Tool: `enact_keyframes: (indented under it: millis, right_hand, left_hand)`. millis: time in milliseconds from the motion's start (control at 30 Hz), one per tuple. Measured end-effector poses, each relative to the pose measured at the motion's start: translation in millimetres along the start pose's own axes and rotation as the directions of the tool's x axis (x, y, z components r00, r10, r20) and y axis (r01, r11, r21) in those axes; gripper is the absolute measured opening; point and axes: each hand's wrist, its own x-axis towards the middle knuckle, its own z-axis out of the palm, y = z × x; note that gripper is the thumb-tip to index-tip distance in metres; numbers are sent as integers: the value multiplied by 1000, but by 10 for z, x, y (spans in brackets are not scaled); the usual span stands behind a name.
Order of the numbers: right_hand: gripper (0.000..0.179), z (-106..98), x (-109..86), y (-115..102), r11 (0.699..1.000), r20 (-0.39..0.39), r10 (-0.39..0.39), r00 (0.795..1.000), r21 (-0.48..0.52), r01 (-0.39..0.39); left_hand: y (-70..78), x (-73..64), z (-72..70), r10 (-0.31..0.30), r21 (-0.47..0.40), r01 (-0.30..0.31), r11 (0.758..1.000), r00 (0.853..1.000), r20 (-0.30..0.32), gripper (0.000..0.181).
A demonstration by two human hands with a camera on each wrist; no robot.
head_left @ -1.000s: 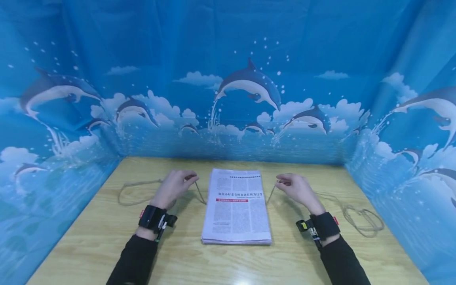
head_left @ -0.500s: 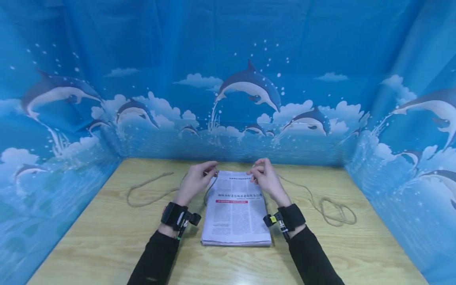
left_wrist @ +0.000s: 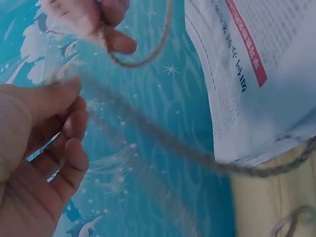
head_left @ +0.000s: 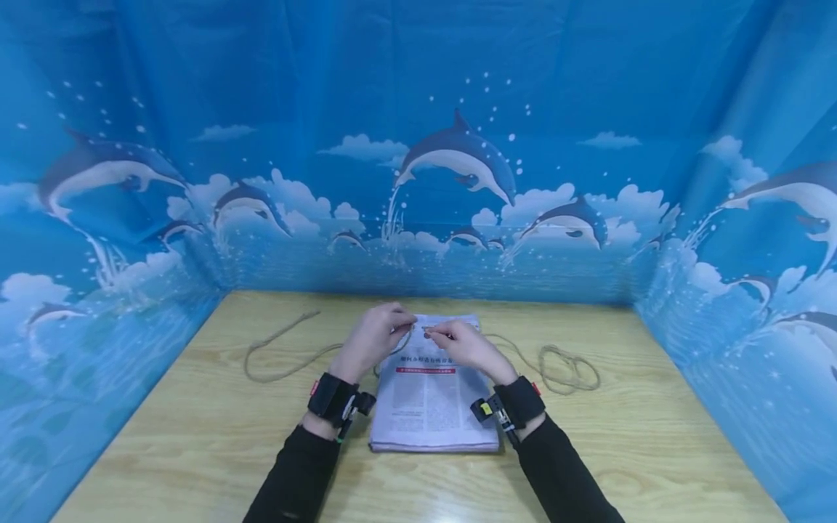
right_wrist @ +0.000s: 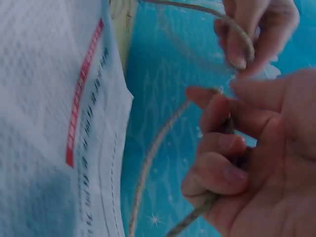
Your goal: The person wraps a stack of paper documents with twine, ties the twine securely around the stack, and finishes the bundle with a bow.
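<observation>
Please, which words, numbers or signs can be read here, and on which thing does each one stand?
"如何办好…", as it seems: black headline on the newspaper; its end is hidden by the right hand.
Red banner below it: white characters, too small.
Smaller print: too small.
Red wristband tag: nothing legible.

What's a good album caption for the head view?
Fingers of the left hand and right hand pinch twine above stacked newspapers on a table, before a dolphin-print backdrop.
</observation>
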Motion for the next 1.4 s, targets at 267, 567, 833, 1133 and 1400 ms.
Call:
enact_keyframes:
  millis: [267,567,833,1133,1400]
  right_hand:
    - [38,156,28,-70,999,-2,-24,1000,30,24]
    - [28,154,69,-10,993,-171,-17,985,115,37]
    - [32,93,58,39,898,-113,146,983,432,-84]
    - [33,69,72,61,745,-44,208,977,654,-130]
    - [36,94,84,68,757,-47,192,980,643,-118]
  left_hand:
    - [97,8,86,45,79,-49,996,998,52,16]
    - [34,8,138,-38,-173,55,983,994,98,31]
    - [16,5,83,-135,-216,144,966,989,57,20]
    - [-14,1,166,-190,-144,252,957,918,347,22]
    - [2,-24,281,-335,-52,351,935,921,197,18]
